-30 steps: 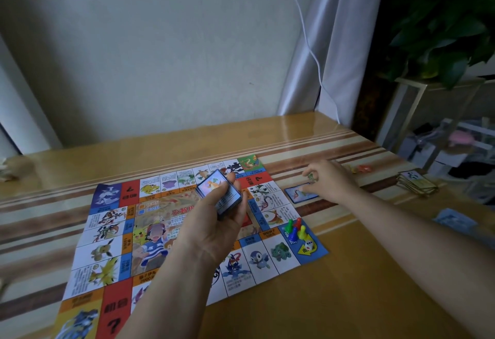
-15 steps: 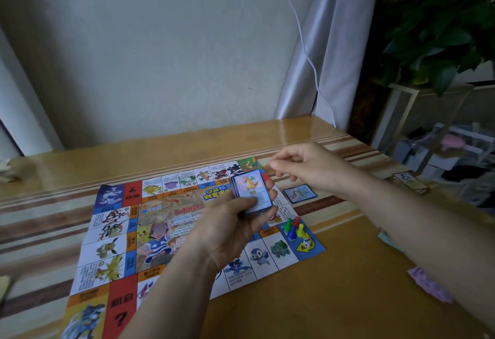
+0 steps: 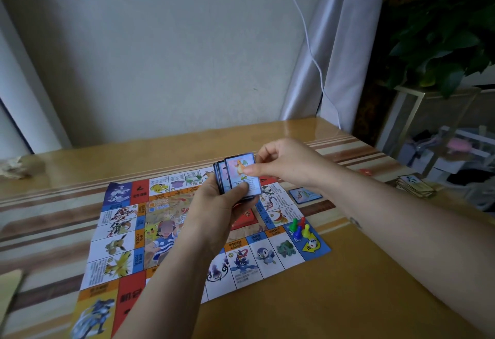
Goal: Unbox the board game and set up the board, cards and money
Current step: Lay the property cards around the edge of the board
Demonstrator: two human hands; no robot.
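Note:
The paper game board (image 3: 126, 234) lies unfolded on the wooden table (image 3: 348, 298). Above its middle, my left hand (image 3: 217, 205) grips a deck of blue-bordered cards (image 3: 242, 178), thumb across the face of the front card. My right hand (image 3: 284, 164) pinches the right edge of that front card, which shows an orange dragon. One blue card (image 3: 305, 195) lies face up on the table just right of the board. Several coloured pawns (image 3: 300, 227) and a white die (image 3: 312, 244) stand on the board's blue corner square.
A stack of yellowish cards (image 3: 416, 186) sits near the table's right edge. Crumpled paper (image 3: 13, 168) lies at the far left. A curtain, a white cable and a potted plant on a glass stand (image 3: 428, 113) are to the right behind the table.
My right hand left the card laid on the table and came back to the deck, now pinching its front card. My left hand turned the deck upright toward me.

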